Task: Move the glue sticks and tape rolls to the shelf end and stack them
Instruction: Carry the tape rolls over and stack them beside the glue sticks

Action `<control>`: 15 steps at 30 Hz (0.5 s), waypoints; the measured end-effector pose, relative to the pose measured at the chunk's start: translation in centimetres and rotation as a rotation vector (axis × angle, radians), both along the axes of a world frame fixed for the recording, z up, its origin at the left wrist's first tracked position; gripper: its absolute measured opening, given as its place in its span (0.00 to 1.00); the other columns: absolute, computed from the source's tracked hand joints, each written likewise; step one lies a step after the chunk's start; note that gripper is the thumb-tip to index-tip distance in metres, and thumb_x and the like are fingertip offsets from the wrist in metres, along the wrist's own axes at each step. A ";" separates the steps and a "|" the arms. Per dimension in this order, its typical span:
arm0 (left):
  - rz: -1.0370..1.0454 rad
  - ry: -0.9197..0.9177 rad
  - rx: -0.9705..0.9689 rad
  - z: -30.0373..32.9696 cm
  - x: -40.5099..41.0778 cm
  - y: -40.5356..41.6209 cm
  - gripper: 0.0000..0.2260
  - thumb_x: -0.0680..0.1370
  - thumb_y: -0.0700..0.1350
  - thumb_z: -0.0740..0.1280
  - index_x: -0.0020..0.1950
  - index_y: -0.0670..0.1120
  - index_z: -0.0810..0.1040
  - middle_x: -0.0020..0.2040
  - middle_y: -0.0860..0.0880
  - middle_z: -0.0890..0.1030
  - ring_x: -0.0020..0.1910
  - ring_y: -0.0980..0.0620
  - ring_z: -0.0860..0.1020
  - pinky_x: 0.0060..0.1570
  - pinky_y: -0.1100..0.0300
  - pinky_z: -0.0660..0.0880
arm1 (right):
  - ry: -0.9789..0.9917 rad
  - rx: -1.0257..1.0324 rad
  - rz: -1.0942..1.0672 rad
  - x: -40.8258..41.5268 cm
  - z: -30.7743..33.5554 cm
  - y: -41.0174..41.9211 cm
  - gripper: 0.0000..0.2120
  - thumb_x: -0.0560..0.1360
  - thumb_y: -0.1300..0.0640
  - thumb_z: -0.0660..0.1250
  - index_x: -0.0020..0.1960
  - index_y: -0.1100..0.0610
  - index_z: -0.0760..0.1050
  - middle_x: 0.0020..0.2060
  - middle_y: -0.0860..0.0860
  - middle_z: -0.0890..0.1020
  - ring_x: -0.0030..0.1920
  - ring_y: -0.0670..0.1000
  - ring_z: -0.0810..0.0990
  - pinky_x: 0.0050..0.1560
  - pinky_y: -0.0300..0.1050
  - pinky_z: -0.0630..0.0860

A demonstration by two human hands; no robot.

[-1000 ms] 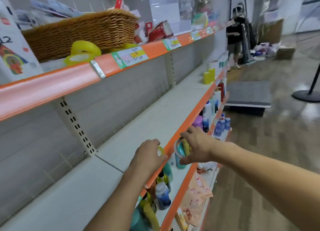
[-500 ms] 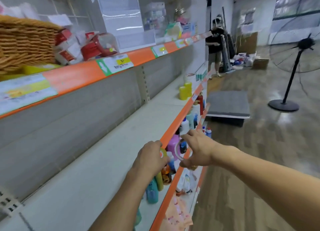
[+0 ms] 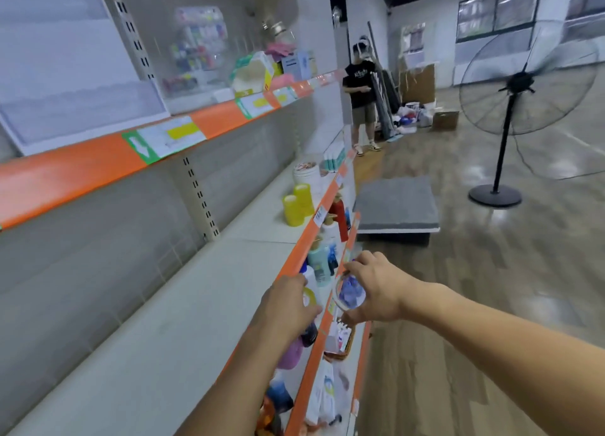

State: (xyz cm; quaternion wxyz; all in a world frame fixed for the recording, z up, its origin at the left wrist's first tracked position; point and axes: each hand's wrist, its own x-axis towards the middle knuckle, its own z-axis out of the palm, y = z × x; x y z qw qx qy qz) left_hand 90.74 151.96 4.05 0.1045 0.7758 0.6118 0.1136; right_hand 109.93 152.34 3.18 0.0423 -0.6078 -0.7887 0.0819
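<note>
Both my hands carry tape along the middle shelf (image 3: 183, 308).

My right hand (image 3: 376, 290) pinches a clear tape roll (image 3: 348, 293) between thumb and curled fingers, held out past the shelf's orange front edge. My left hand (image 3: 288, 308) sits at nine o'clock of it, fingers curled round something yellow (image 3: 308, 297) that is mostly hidden; I cannot tell which item it is. Up at twelve o'clock, far down the shelf, two stacks of yellow tape (image 3: 297, 204) stand side by side, touching, with a white tub (image 3: 306, 175) just behind them.
</note>
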 end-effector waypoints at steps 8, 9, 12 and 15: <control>-0.094 -0.026 -0.002 -0.5 6.9 15.3 0.18 0.74 0.52 0.71 0.61 0.46 0.77 0.58 0.46 0.79 0.57 0.45 0.78 0.54 0.55 0.74 | -0.007 0.002 -0.088 6.4 0.4 13.3 0.46 0.57 0.27 0.68 0.67 0.52 0.68 0.58 0.52 0.69 0.58 0.56 0.69 0.62 0.48 0.71; -0.112 -0.024 0.009 -0.4 7.8 17.3 0.19 0.75 0.52 0.70 0.62 0.44 0.76 0.60 0.45 0.79 0.58 0.45 0.77 0.55 0.55 0.73 | 0.001 0.016 -0.107 7.3 0.5 15.1 0.43 0.60 0.30 0.71 0.66 0.52 0.68 0.55 0.52 0.69 0.58 0.56 0.69 0.62 0.48 0.71; -0.160 -0.013 0.046 -0.4 10.8 22.5 0.21 0.75 0.53 0.70 0.64 0.44 0.76 0.63 0.45 0.78 0.62 0.46 0.75 0.57 0.57 0.71 | -0.013 0.023 -0.133 10.1 0.6 19.7 0.41 0.62 0.31 0.73 0.66 0.53 0.69 0.55 0.52 0.70 0.57 0.56 0.70 0.62 0.48 0.71; -0.186 -0.006 0.040 -0.6 13.5 27.0 0.21 0.75 0.54 0.70 0.65 0.46 0.75 0.64 0.47 0.77 0.62 0.46 0.75 0.59 0.56 0.72 | -0.017 0.029 -0.155 13.1 0.8 24.1 0.40 0.63 0.33 0.73 0.67 0.54 0.68 0.57 0.54 0.70 0.59 0.57 0.70 0.62 0.48 0.71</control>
